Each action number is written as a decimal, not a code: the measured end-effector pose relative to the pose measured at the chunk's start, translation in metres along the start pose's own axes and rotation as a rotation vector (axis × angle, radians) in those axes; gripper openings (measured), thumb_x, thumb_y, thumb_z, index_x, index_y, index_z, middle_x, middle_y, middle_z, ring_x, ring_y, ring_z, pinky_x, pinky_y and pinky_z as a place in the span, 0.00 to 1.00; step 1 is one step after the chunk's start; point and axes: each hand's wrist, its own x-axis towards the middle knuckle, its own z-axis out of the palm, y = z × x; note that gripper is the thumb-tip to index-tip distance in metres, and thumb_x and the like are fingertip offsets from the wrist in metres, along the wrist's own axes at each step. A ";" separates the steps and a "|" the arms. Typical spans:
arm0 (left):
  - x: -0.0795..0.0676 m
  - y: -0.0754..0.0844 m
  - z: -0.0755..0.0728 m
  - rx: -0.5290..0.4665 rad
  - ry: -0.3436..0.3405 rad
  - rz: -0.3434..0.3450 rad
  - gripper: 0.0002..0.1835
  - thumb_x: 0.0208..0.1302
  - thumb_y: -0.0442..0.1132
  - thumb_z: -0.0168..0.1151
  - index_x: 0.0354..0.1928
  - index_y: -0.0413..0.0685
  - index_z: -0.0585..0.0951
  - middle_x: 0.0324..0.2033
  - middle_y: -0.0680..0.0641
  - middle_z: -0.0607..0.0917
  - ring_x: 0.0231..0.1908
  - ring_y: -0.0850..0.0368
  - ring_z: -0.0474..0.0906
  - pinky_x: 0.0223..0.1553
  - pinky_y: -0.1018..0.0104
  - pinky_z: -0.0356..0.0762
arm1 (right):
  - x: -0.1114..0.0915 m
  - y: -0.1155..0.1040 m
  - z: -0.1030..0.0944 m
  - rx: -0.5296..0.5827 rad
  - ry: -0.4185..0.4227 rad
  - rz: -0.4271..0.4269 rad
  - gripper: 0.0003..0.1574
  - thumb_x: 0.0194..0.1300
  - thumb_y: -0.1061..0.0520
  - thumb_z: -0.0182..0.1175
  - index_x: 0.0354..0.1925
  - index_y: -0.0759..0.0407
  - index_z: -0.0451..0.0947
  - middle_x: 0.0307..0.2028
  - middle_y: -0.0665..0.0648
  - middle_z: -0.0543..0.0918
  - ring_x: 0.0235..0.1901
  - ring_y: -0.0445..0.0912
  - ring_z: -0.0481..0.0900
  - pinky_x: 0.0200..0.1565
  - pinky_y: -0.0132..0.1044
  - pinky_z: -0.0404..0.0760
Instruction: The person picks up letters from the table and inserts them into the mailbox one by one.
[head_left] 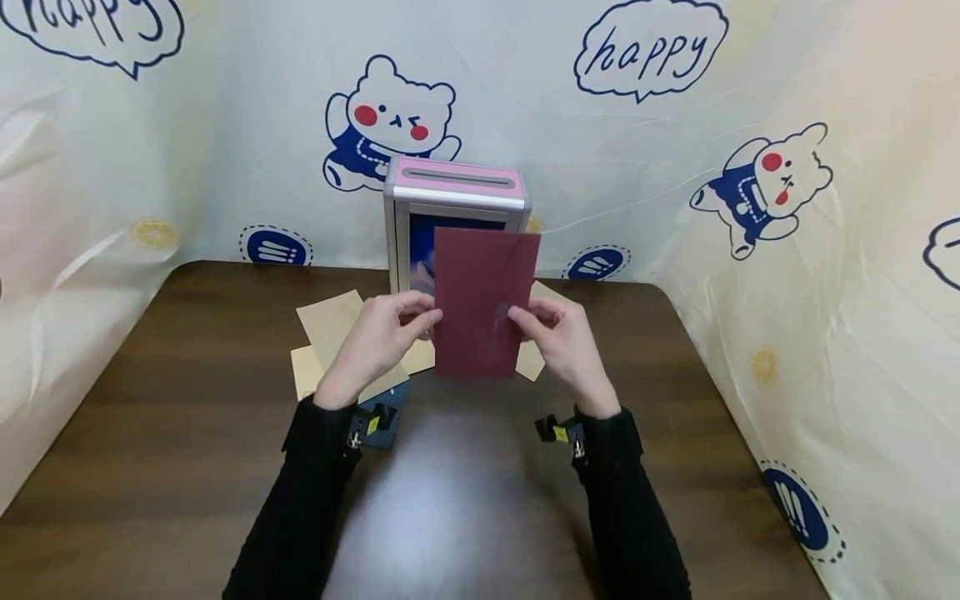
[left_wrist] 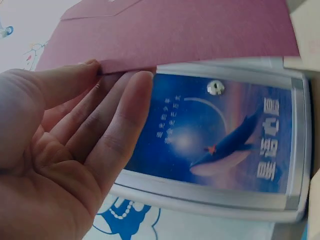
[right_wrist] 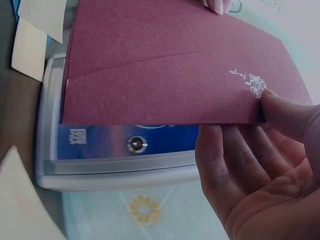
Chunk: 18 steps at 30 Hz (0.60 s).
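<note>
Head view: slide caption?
Left hand and right hand pinch a maroon envelope in front of a slotted, pink-topped box.

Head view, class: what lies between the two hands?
In the head view, the red envelope is between them: the left hand pinches one side edge, the right hand the other.

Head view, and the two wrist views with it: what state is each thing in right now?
Dark red envelope: held up in front of the box, flap folded flat; sealed or not, cannot tell.
Left hand: pinching one side edge.
Right hand: pinching the opposite edge.
Box: standing upright, front closed.
Lock: locked or not, cannot tell.
Tan papers: lying on the table, some overlapping.
</note>
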 end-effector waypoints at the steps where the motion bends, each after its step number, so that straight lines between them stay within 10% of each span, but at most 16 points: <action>1: 0.002 0.002 -0.003 0.017 0.003 0.003 0.10 0.71 0.42 0.60 0.47 0.47 0.84 0.38 0.46 0.89 0.35 0.53 0.88 0.41 0.61 0.84 | 0.005 -0.004 -0.003 -0.013 -0.014 -0.014 0.14 0.68 0.53 0.63 0.47 0.61 0.84 0.39 0.64 0.88 0.32 0.42 0.87 0.40 0.42 0.87; 18: 0.084 0.070 -0.086 0.169 0.057 0.067 0.15 0.72 0.44 0.57 0.54 0.49 0.83 0.47 0.46 0.88 0.38 0.61 0.83 0.45 0.73 0.80 | 0.111 -0.104 -0.049 0.046 -0.152 -0.017 0.09 0.62 0.57 0.68 0.40 0.61 0.85 0.34 0.50 0.90 0.33 0.45 0.85 0.43 0.32 0.83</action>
